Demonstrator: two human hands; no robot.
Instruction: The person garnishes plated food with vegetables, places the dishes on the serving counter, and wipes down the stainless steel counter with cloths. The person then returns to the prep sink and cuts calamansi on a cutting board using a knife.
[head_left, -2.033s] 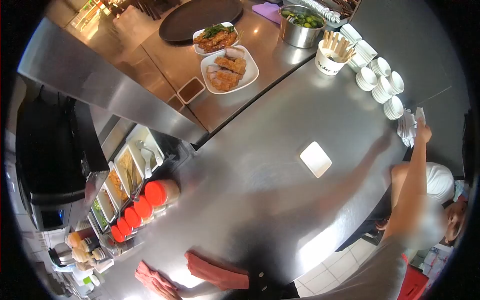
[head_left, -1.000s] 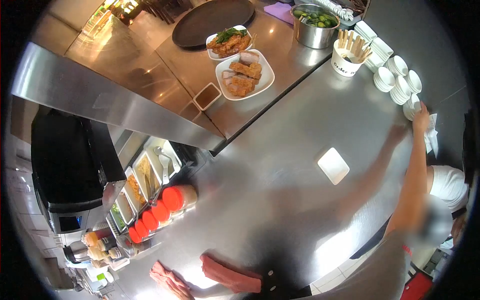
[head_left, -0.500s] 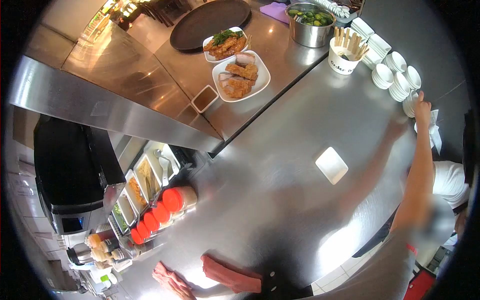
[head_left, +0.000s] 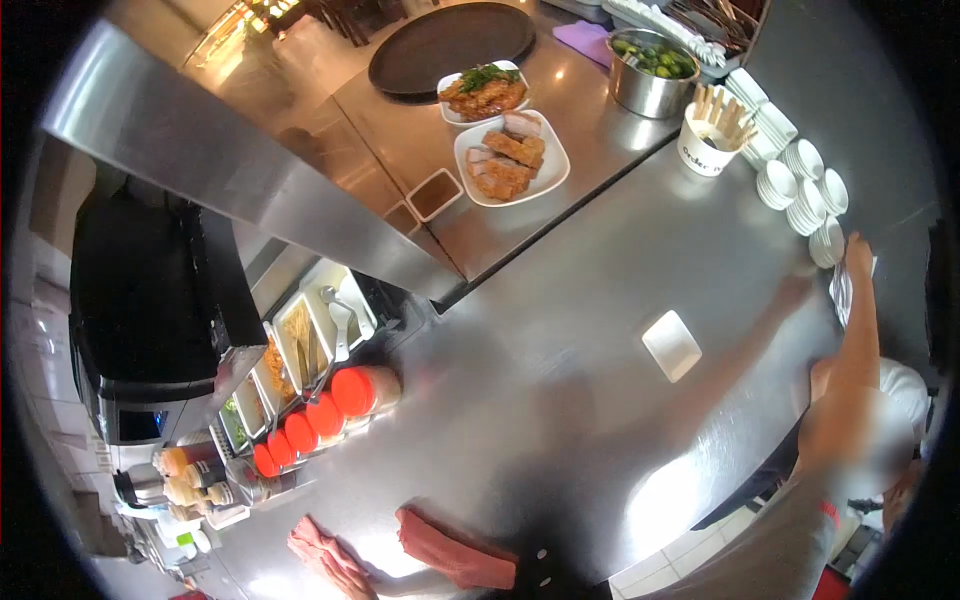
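One hand beside round bowls, shiny steel counter

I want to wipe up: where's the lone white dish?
In the head view, the white dish sits right of centre on the steel counter, below and left of the stacked white bowls.

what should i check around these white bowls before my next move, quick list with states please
1. Right hand close to the nearest stack of white bowls: ok, right beside it.
2. A bowl firmly gripped: cannot tell, the fingers are too small to read.
3. White sheets well away from the wrist: not ok, they lie right by it.
4. White dish on the counter bare inside: ok.
5. Red cloth apart from that dish: ok.
6. Left hand free: cannot tell, out of view.
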